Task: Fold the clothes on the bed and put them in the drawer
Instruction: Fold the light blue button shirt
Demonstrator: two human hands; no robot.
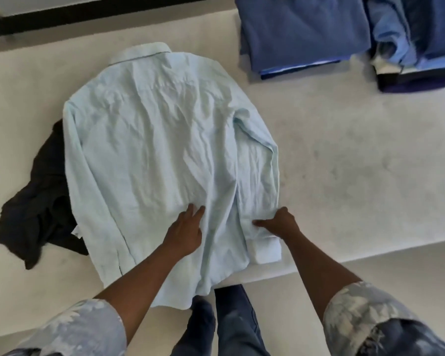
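Over on your left, a crumpled black garment (36, 196) lies on the white bed (344, 155), its right side tucked under the edge of the pale blue long-sleeved shirt (149, 140). That shirt is spread back-up in the middle of the bed. Its collar points away from you and its hem towards you, so the long axis runs far to near, leaning slightly to the right at the near end. The left sleeve lies straight down along the body. The hem drapes over the bed's near edge, just above your dark blue trouser legs (231, 327). Your left hand (185, 232) rests flat on the lower back panel, fingers straight and a little spread, pressing the cloth down. Just beside it, your right hand (280, 224) holds the right sleeve close to its cuff. The thumb stretches leftward over the fabric and the other fingers curl down at the sleeve's outer edge, where their tips are hidden. To the right of the shirt there is a broad bare stretch of bed. Beyond it, at the far right, sit a stack of folded blue clothes (301, 34) and, touching it, a looser pile of blue and dark clothes (416, 47).
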